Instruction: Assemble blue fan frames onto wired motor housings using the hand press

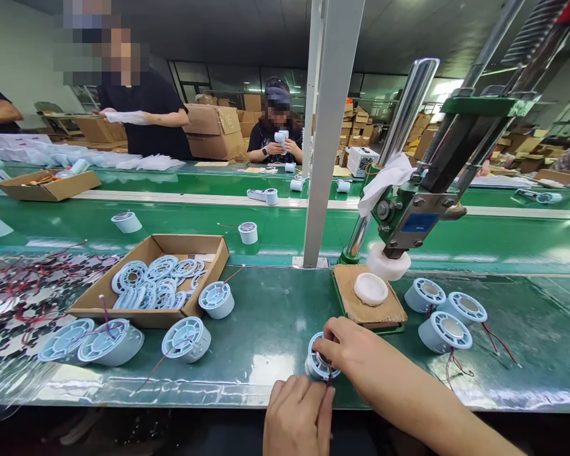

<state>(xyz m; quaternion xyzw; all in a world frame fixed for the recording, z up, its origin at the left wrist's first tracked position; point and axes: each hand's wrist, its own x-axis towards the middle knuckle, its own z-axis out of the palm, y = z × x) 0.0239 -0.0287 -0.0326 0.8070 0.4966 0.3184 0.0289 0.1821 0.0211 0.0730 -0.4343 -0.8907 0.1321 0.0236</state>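
Observation:
A light-blue round plastic housing (316, 367) with slots around its rim stands at the front of the green bench, partly covered by my fingers. My right hand (349, 348) reaches over it from the right, its closed fingers gripping the top of the housing. Just below, my left hand (297, 411) is closed, with thumb and index finger pinched at a thin dark wire (330, 378) coming off the housing. Behind stands a hand press (420, 218), its white plastic head (388, 261) above a round white seat (370, 289) on a wooden pad.
Several housings with metal discs (453, 327) sit right of the press. A cardboard box (209, 253) of light-blue rings, more housings (186, 339) and heaped wired parts (23, 285) lie left. A grey post (330, 126) rises by the green conveyor (194, 218); people work beyond.

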